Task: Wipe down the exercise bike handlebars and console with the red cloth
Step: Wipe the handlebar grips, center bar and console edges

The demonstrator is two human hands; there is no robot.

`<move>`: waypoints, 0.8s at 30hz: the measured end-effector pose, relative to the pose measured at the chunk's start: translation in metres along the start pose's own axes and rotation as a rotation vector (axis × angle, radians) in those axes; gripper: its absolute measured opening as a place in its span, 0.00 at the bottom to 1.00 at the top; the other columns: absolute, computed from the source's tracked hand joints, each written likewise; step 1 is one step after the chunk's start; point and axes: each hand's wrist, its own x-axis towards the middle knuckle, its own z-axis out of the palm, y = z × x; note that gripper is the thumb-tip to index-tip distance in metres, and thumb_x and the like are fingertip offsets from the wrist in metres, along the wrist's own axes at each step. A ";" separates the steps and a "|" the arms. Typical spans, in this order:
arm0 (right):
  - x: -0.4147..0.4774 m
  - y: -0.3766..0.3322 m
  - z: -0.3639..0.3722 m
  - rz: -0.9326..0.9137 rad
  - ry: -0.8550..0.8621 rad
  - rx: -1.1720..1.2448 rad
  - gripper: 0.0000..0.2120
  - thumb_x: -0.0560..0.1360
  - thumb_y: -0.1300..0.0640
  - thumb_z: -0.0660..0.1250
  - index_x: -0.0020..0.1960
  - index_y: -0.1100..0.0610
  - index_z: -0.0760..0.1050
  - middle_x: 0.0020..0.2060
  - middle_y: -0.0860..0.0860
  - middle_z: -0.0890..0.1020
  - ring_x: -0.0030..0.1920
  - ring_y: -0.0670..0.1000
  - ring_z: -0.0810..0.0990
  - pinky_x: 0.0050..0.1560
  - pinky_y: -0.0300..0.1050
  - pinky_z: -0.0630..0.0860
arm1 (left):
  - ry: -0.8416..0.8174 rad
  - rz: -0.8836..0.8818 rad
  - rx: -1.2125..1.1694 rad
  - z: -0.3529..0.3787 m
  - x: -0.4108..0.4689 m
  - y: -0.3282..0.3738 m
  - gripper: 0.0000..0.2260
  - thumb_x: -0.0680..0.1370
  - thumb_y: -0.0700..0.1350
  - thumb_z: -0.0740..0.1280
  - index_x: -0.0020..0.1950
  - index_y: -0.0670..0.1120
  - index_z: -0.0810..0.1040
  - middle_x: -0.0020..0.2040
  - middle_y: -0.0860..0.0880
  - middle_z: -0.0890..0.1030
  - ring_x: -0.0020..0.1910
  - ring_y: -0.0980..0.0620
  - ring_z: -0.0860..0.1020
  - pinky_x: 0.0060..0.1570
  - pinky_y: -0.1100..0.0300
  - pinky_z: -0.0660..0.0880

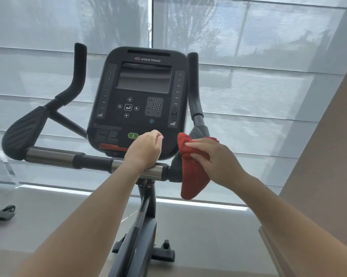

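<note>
The exercise bike's black console (140,100) stands in the middle of the head view, its screen dark. A handlebar (68,157) with steel sections runs across below it, with upright black grips at left (79,64) and right (193,80). My right hand (214,158) presses the red cloth (192,174) against the padded right elbow rest, which the cloth mostly covers. My left hand (146,150) rests on the steel bar just below the console, its fingers loosely curled in front of the console's lower edge and holding nothing.
The left elbow pad (24,132) juts out at far left. The bike's post and base feet (164,254) drop to a grey floor. Shaded windows fill the background. A beige wall (328,156) rises close on the right. Part of another machine (2,213) shows at lower left.
</note>
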 end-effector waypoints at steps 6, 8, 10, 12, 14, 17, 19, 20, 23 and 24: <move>0.016 0.001 -0.017 0.100 0.234 0.166 0.14 0.73 0.61 0.69 0.57 0.52 0.79 0.52 0.43 0.80 0.54 0.37 0.75 0.56 0.23 0.64 | 0.016 -0.004 -0.009 -0.002 0.000 0.000 0.13 0.81 0.45 0.52 0.57 0.46 0.75 0.51 0.47 0.80 0.51 0.48 0.76 0.49 0.54 0.71; 0.028 0.004 -0.016 0.127 0.252 0.123 0.16 0.75 0.58 0.67 0.62 0.53 0.76 0.61 0.46 0.77 0.60 0.40 0.72 0.63 0.28 0.62 | 0.035 -0.005 -0.015 -0.002 0.000 -0.001 0.13 0.81 0.45 0.52 0.56 0.46 0.75 0.51 0.47 0.81 0.50 0.48 0.76 0.49 0.54 0.71; 0.030 0.009 -0.003 0.138 0.072 0.012 0.19 0.77 0.54 0.63 0.67 0.52 0.70 0.69 0.49 0.68 0.69 0.47 0.64 0.70 0.39 0.57 | 0.058 0.001 -0.024 -0.002 0.000 -0.002 0.13 0.81 0.44 0.52 0.55 0.46 0.76 0.50 0.48 0.81 0.50 0.48 0.76 0.49 0.54 0.71; 0.022 0.013 0.011 0.143 -0.018 -0.089 0.20 0.78 0.51 0.60 0.69 0.51 0.67 0.72 0.51 0.63 0.72 0.51 0.58 0.72 0.45 0.53 | 0.078 0.012 -0.039 -0.003 -0.001 -0.001 0.13 0.81 0.44 0.52 0.54 0.47 0.76 0.49 0.49 0.81 0.50 0.49 0.76 0.49 0.54 0.71; 0.017 0.013 0.014 0.139 0.005 -0.119 0.20 0.79 0.51 0.59 0.70 0.51 0.66 0.72 0.51 0.63 0.73 0.52 0.57 0.73 0.45 0.52 | 0.092 0.023 -0.047 -0.003 -0.002 -0.001 0.13 0.81 0.44 0.53 0.54 0.47 0.76 0.47 0.50 0.81 0.49 0.50 0.76 0.48 0.55 0.71; 0.012 0.011 0.011 0.125 0.035 -0.121 0.19 0.79 0.51 0.59 0.69 0.50 0.67 0.71 0.50 0.65 0.72 0.51 0.60 0.70 0.40 0.53 | 0.097 0.028 -0.044 -0.002 -0.001 -0.001 0.12 0.81 0.44 0.53 0.53 0.47 0.76 0.47 0.50 0.80 0.48 0.50 0.76 0.48 0.54 0.71; 0.006 0.009 0.011 0.123 0.066 -0.104 0.18 0.78 0.52 0.60 0.67 0.50 0.70 0.69 0.49 0.67 0.70 0.50 0.62 0.67 0.35 0.53 | 0.095 0.033 -0.040 -0.001 -0.001 -0.002 0.13 0.81 0.44 0.53 0.53 0.48 0.76 0.47 0.50 0.80 0.47 0.50 0.76 0.48 0.54 0.72; 0.002 0.008 0.013 0.121 0.089 -0.097 0.17 0.78 0.52 0.61 0.66 0.50 0.71 0.68 0.48 0.69 0.69 0.49 0.63 0.66 0.34 0.53 | 0.096 0.037 -0.038 0.000 -0.001 -0.002 0.13 0.81 0.44 0.53 0.53 0.48 0.76 0.47 0.50 0.80 0.47 0.50 0.76 0.48 0.54 0.72; -0.005 0.007 0.016 0.129 0.153 -0.052 0.16 0.76 0.54 0.64 0.63 0.50 0.74 0.65 0.48 0.72 0.67 0.48 0.66 0.65 0.34 0.56 | 0.091 0.043 -0.029 0.001 0.001 -0.004 0.12 0.81 0.44 0.53 0.53 0.48 0.76 0.47 0.49 0.81 0.47 0.50 0.76 0.48 0.54 0.72; -0.002 0.008 0.014 0.134 0.161 -0.030 0.15 0.76 0.54 0.65 0.62 0.51 0.75 0.64 0.48 0.73 0.66 0.49 0.68 0.65 0.35 0.58 | 0.089 0.043 -0.027 0.002 0.001 -0.004 0.12 0.81 0.44 0.53 0.53 0.48 0.76 0.47 0.49 0.81 0.47 0.50 0.75 0.48 0.54 0.72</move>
